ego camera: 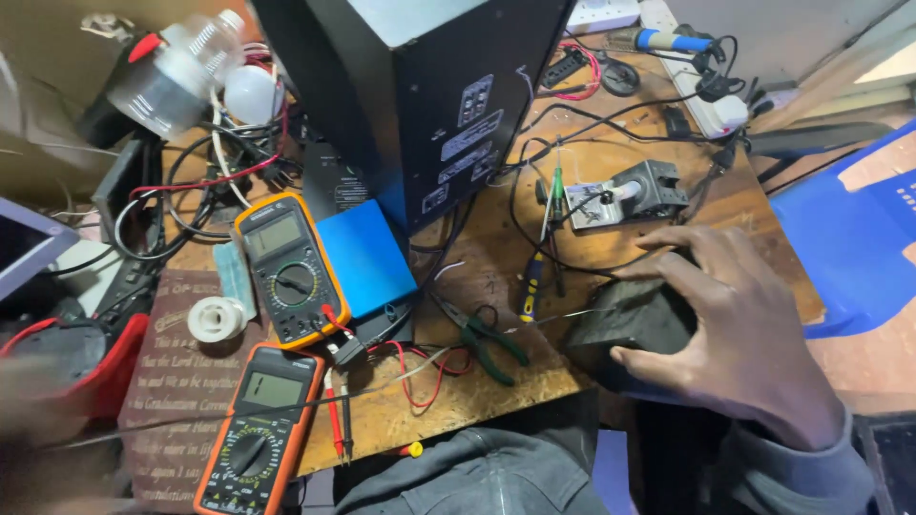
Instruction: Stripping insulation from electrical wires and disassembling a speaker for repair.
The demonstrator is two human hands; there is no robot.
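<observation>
Dark grey box (634, 319) sits on the wooden bench (477, 401) under our right hand (739, 329), whose grip wraps its top. Just left of it lie green pliers (487, 341). Our left hand (38, 420) is blurred; we cannot tell its grip.

The right hand (739, 329) covers the right part of the dark rectangular block (625, 324) at the near right, so its full shape cannot be told. The grey sleeve (801, 467) runs out past the bottom edge. At the near left, a blurred shape (43, 420), perhaps the left hand, smears across the red and black tool (81, 358). The lower orange multimeter (258, 429) and the tall black speaker box (429, 86) are each cut by 1 picture edge.
</observation>
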